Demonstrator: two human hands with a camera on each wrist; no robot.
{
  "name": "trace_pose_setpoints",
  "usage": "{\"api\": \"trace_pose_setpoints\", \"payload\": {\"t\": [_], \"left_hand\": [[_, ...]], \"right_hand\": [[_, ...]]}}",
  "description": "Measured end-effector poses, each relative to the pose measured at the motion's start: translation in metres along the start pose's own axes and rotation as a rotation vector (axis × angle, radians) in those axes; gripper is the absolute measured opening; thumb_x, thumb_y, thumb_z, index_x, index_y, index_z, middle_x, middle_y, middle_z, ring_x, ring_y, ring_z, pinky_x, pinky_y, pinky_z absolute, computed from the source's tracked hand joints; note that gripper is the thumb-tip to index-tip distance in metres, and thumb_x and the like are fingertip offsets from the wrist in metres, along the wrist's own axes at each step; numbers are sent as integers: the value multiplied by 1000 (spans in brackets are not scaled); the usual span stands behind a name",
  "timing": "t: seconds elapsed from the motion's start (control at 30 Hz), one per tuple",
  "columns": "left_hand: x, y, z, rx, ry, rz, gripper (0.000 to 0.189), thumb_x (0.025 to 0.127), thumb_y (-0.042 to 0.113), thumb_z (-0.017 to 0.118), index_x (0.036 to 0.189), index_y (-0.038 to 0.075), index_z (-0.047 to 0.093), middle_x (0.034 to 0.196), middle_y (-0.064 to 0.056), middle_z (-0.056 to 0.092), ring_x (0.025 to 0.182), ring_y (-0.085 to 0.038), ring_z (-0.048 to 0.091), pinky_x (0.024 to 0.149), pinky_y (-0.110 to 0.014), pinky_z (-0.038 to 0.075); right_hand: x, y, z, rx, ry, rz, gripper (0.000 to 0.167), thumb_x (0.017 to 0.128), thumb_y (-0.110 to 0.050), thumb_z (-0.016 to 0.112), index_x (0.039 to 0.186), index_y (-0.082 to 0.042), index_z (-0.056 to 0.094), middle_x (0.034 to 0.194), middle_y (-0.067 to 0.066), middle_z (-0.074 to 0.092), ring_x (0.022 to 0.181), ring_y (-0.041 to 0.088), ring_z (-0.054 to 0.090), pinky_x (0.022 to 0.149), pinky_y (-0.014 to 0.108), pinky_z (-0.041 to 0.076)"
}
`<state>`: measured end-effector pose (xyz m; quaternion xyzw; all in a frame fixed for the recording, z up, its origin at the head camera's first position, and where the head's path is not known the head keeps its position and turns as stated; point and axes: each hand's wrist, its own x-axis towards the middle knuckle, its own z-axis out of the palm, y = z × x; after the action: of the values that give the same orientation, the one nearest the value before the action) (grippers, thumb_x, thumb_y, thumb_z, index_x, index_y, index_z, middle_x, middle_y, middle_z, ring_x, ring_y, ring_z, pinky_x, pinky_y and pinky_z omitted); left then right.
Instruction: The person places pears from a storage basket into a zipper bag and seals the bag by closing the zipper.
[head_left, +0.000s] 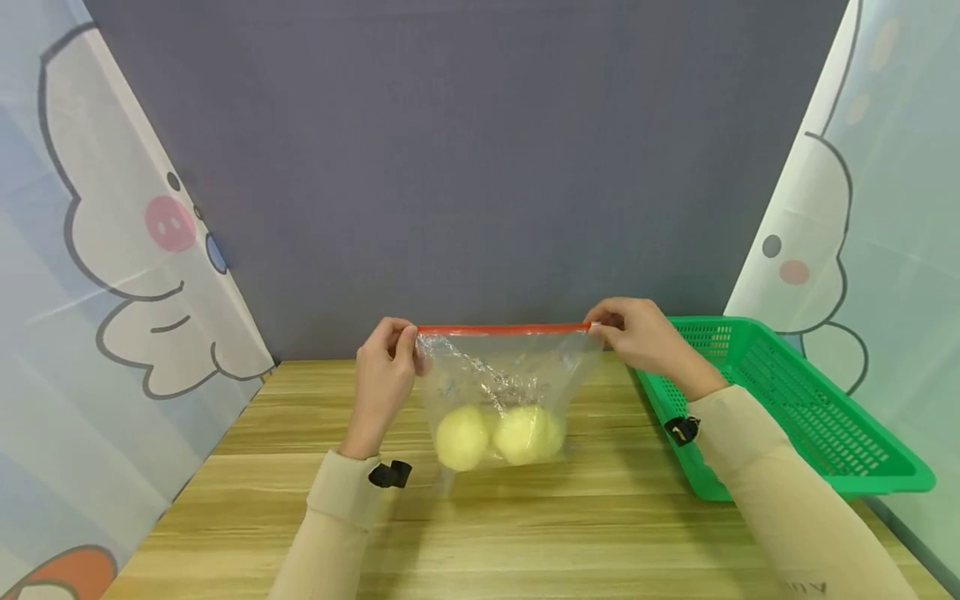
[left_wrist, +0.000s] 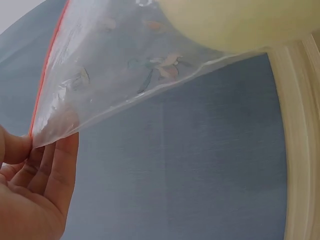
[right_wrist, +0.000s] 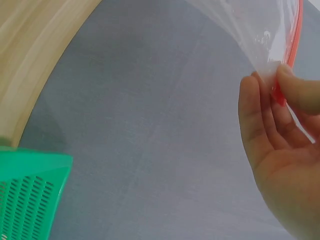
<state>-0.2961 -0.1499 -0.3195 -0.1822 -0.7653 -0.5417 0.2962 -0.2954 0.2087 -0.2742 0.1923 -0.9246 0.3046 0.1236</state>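
Note:
A clear zip bag (head_left: 487, 375) with a red strip along its top hangs stretched between the two hands. Inside, at the bottom, lie pale yellow round things (head_left: 461, 437), which look like peeled fruit or balls; their kind is unclear. The left hand (head_left: 386, 367) pinches the bag's left top corner between thumb and fingers, as the left wrist view also shows. At the opposite corner, the right hand (head_left: 637, 333) pinches the red strip's end (right_wrist: 278, 95). In the left wrist view, small printed figures (left_wrist: 167, 67) show on the plastic.
A green perforated basket (head_left: 813, 408) stands at the right of the wooden table (head_left: 525, 533), partly behind the right forearm. A dark grey panel (head_left: 480, 167) rises behind the table. Cartoon-printed curtains (head_left: 150, 208) hang on both sides.

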Motion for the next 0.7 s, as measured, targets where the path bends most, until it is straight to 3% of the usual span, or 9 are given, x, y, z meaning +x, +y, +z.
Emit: {"api": "trace_pose_setpoints", "payload": {"t": [0.23, 0.47, 0.57, 0.7], "left_hand": [[27, -13, 17, -1, -49, -73, 21, 108, 20, 51, 107, 3, 62, 78, -12, 64, 65, -24, 65, 60, -33, 56], [52, -27, 36, -98, -109, -187, 23, 108, 22, 50, 111, 1, 61, 88, -14, 66, 77, -25, 68, 73, -43, 59], [61, -30, 42, -100, -128, -191, 26, 108, 22, 49, 113, -1, 60, 92, -15, 66, 80, -27, 66, 75, -45, 57], [66, -33, 37, -37, -165, -192, 24, 108, 23, 49, 112, 1, 61, 97, -15, 67, 86, -28, 66, 77, -42, 56]], "right_hand": [[14, 6, -4, -37, 78, 18, 18, 103, -10, 58, 115, -4, 70, 102, 11, 69, 82, 26, 59, 70, 41, 49], [27, 18, -2, -43, 147, 23, 23, 104, -8, 55, 120, 2, 69, 110, 18, 66, 89, 30, 60, 74, 45, 50], [30, 23, 2, -41, 181, 46, 24, 104, -8, 53, 121, 2, 68, 111, 19, 65, 88, 31, 58, 73, 46, 49], [29, 26, 11, -28, 173, 59, 24, 105, -7, 53, 121, 2, 68, 110, 19, 63, 88, 31, 56, 74, 45, 48]]}}
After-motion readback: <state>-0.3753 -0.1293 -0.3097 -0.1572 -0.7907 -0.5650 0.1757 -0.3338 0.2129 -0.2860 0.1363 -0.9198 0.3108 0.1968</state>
